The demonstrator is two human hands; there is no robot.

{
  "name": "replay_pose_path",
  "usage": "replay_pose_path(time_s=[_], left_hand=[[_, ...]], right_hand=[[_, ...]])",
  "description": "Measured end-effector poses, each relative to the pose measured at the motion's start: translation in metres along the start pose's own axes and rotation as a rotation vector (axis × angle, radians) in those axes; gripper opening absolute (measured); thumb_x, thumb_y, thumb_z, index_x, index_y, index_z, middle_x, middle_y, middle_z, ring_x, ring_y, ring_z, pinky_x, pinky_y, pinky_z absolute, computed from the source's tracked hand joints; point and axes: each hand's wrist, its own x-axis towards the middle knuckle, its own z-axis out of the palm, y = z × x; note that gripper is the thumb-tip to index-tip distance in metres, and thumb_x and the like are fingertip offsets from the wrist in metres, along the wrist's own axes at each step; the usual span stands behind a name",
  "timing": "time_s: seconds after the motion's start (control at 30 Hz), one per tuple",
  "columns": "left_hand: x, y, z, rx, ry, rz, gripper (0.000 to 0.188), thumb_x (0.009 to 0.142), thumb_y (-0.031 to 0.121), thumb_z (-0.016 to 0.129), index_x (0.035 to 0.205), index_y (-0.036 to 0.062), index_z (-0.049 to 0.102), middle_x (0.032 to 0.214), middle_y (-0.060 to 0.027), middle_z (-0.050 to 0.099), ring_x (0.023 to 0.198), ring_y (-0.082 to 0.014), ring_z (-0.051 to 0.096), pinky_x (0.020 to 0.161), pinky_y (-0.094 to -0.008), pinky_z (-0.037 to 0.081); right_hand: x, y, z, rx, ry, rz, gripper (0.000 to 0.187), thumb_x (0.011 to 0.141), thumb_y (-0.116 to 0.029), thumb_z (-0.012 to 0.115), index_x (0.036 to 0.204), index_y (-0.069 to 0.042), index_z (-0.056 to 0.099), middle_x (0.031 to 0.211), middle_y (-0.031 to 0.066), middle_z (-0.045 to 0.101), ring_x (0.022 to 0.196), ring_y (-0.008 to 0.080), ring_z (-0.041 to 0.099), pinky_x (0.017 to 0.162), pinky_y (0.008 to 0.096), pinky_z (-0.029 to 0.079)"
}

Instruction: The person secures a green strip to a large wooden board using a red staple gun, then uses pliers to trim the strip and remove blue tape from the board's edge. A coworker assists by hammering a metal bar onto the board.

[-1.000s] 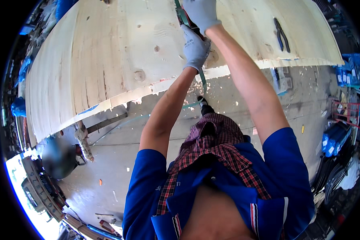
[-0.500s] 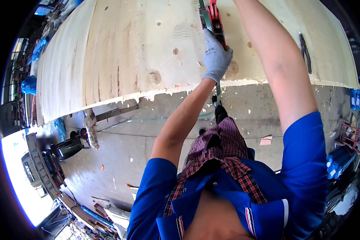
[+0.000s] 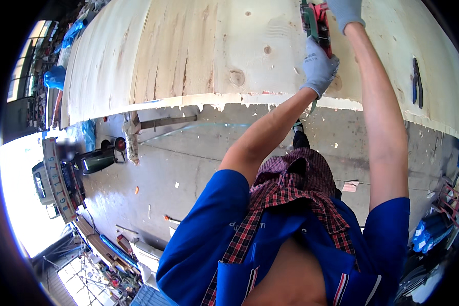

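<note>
Plywood (image 3: pixel 270 66) lay beneath the red-and-green tool (image 3: pixel 322 28); my left grip (image 3: pixel 320 70) was closed around its near end; my right grip (image 3: pixel 347 12) was just beside it, cut off above, its state I could not tell; pliers (image 3: pixel 417 81) lay rightward.

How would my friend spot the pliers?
Find the big pale wooden sheet across the top. Look right, past the right arm. The pliers there are dark and slim, lying untouched, unlike the red-and-green tool at the left hand.
</note>
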Motion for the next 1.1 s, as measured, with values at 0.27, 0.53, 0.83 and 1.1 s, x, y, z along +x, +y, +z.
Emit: replay_pose_path(time_s=[0.27, 0.53, 0.83, 1.1], left_hand=[[-0.007, 0.010, -0.003, -0.067, -0.002, 0.038, 0.078, 0.070, 0.014, 0.065, 0.135, -0.0029, 0.024, 0.117, -0.0281, 0.049, 0.100, -0.0459, 0.054, 0.085, -0.0460, 0.045], [-0.006, -0.005, 0.001, -0.022, 0.055, -0.015, 0.066, 0.071, 0.017, 0.064, 0.126, 0.0023, 0.032, 0.110, -0.0250, 0.054, 0.096, -0.0446, 0.057, 0.080, -0.0488, 0.046], [0.002, 0.004, 0.000, 0.017, -0.012, -0.036, 0.064, 0.070, 0.021, 0.069, 0.121, 0.0047, 0.034, 0.106, -0.0218, 0.057, 0.092, -0.0425, 0.059, 0.079, -0.0474, 0.046], [0.007, 0.000, -0.002, -0.093, -0.040, -0.146, 0.058, 0.065, 0.023, 0.072, 0.106, -0.0003, 0.039, 0.095, -0.0262, 0.061, 0.088, -0.0449, 0.060, 0.079, -0.0468, 0.048]], right_hand=[[0.121, 0.073, 0.047, -0.176, -0.453, 0.201, 0.033, 0.090, -0.025, 0.052, 0.074, 0.001, 0.064, 0.062, 0.0151, 0.063, 0.043, 0.0232, 0.060, 0.041, 0.0355, 0.050], [0.061, 0.021, 0.046, 0.033, -0.114, 0.163, 0.031, 0.088, -0.031, 0.054, 0.076, -0.003, 0.063, 0.063, 0.0185, 0.062, 0.055, 0.0328, 0.062, 0.054, 0.0432, 0.050], [-0.014, 0.022, 0.002, 0.081, 0.041, 0.087, 0.036, 0.090, -0.040, 0.053, 0.078, -0.007, 0.061, 0.069, 0.0193, 0.062, 0.070, 0.0408, 0.061, 0.066, 0.0468, 0.048], [0.023, 0.032, 0.013, -0.036, -0.135, 0.060, 0.039, 0.090, -0.043, 0.052, 0.078, -0.007, 0.061, 0.072, 0.0135, 0.064, 0.067, 0.0329, 0.062, 0.063, 0.0412, 0.048]])
